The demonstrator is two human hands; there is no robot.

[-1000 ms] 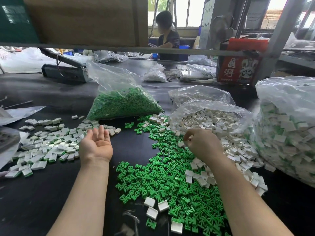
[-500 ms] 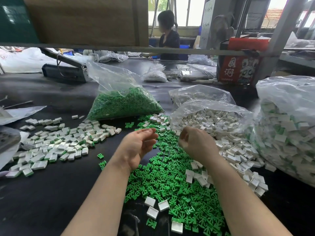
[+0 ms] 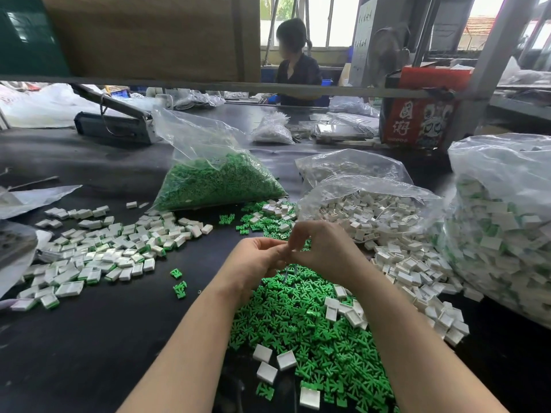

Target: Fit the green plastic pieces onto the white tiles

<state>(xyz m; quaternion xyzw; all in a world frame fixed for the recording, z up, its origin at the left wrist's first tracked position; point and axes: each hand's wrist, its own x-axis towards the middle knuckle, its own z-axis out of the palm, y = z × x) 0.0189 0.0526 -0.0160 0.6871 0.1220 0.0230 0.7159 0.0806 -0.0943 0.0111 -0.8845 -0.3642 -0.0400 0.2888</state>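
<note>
Green plastic pieces point(image 3: 301, 323) lie heaped on the bench directly beneath both hands. Left hand point(image 3: 256, 260) and right hand point(image 3: 325, 248) meet fingertip to fingertip, fingers curled (whatever they pinch is hidden); loose white tiles point(image 3: 396, 263) lie nearer the right.

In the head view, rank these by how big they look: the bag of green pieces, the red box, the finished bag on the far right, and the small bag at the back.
1. Finished bag, though it is nearest and cut off by the frame.
2. Bag of green pieces.
3. Red box, farther back, so unsure.
4. Small bag.
</note>
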